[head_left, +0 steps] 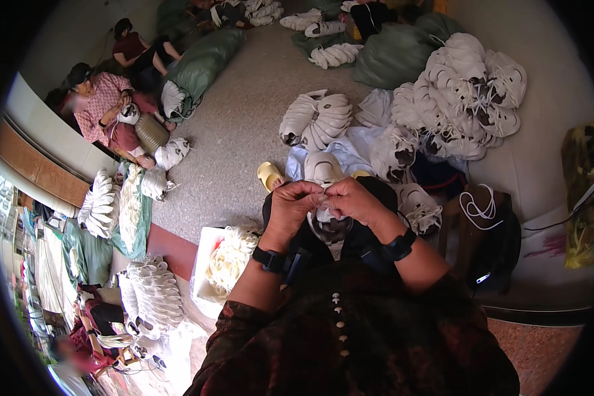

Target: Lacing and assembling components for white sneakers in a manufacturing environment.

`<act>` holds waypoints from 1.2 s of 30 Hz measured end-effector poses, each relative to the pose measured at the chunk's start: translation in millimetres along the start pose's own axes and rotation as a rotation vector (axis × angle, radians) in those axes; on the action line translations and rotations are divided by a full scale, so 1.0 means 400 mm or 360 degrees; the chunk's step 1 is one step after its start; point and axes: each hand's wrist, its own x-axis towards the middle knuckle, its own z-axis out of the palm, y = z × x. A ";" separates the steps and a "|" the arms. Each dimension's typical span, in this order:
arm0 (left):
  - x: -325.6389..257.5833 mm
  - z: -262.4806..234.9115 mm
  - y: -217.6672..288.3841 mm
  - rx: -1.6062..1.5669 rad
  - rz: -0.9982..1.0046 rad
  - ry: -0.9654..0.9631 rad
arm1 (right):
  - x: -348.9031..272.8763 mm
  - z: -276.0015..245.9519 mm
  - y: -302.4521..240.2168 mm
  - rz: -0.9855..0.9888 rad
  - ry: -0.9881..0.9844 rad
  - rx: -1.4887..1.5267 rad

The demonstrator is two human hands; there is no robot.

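Observation:
A white shoe upper (323, 166) stands between my knees, its dark lining showing below my hands. Over it, my left hand (291, 206) and my right hand (358, 200) meet with their fingertips pinched together. Whatever lies between the fingers is too small to make out; it may be the end of a lace. Both hands are closed, and they hide the middle of the shoe upper. To the right of my right knee lies another white shoe upper (418, 208) with loose laces.
A white box (208, 245) of cream laces (234, 261) stands by my left arm. Nested shoe uppers (318, 120) lie ahead; a tall heap (468, 92) sits against the right wall. White cord (480, 206) rests at right. Green sacks (396, 58) and seated people (105, 105) are farther off.

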 end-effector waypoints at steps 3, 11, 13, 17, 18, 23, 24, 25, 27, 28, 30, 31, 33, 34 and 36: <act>0.001 -0.013 -0.005 0.0134 0.0188 -0.0125 | -0.002 -0.006 0.005 -0.0001 -0.0074 -0.0104; 0.009 -0.021 -0.113 0.1607 0.0692 -0.0042 | 0.035 -0.057 0.037 -0.0326 0.0441 -0.0092; -0.014 -0.016 -0.167 0.1921 0.0884 -0.0290 | 0.033 -0.067 -0.048 -0.0707 0.0615 -0.0313; -0.026 -0.048 -0.194 0.1903 0.0739 -0.0294 | -0.110 0.049 -0.480 -0.1546 0.0278 0.0135; -0.025 -0.044 -0.186 0.1902 0.0712 -0.0289 | -0.152 0.062 -0.560 -0.1748 0.0371 0.0154; -0.015 -0.052 -0.195 0.1793 0.0684 -0.0294 | -0.287 0.046 -0.691 -0.1844 0.0050 0.0027; -0.016 -0.061 -0.202 0.1738 0.0702 -0.0278 | -0.287 0.058 -0.680 -0.1812 0.0026 0.0131; -0.014 -0.066 -0.201 0.1739 0.0704 -0.0263 | -0.293 0.068 -0.674 -0.1814 0.0012 0.0130; -0.012 -0.074 -0.201 0.1654 0.0585 -0.0345 | -0.305 0.082 -0.667 -0.1833 -0.0035 0.0005; -0.012 -0.078 -0.202 0.1659 0.0585 -0.0341 | -0.315 0.073 -0.667 -0.1760 0.0002 -0.0106; -0.012 -0.081 -0.207 0.1510 0.0568 -0.0310 | -0.317 0.069 -0.666 -0.1694 -0.0035 -0.0178; -0.008 -0.083 -0.201 0.1513 0.0566 -0.0309 | -0.315 0.068 -0.665 -0.1623 -0.0069 -0.0254; 0.011 -0.088 -0.189 0.1035 0.0074 -0.0242 | -0.308 0.068 -0.663 -0.1641 -0.0040 -0.0276; 0.022 -0.075 -0.187 0.0794 -0.0110 -0.0113 | -0.309 0.067 -0.663 -0.1655 -0.0007 -0.0308; 0.037 -0.065 -0.187 0.0989 0.0042 0.0075 | -0.308 0.067 -0.662 -0.1627 0.0004 -0.0285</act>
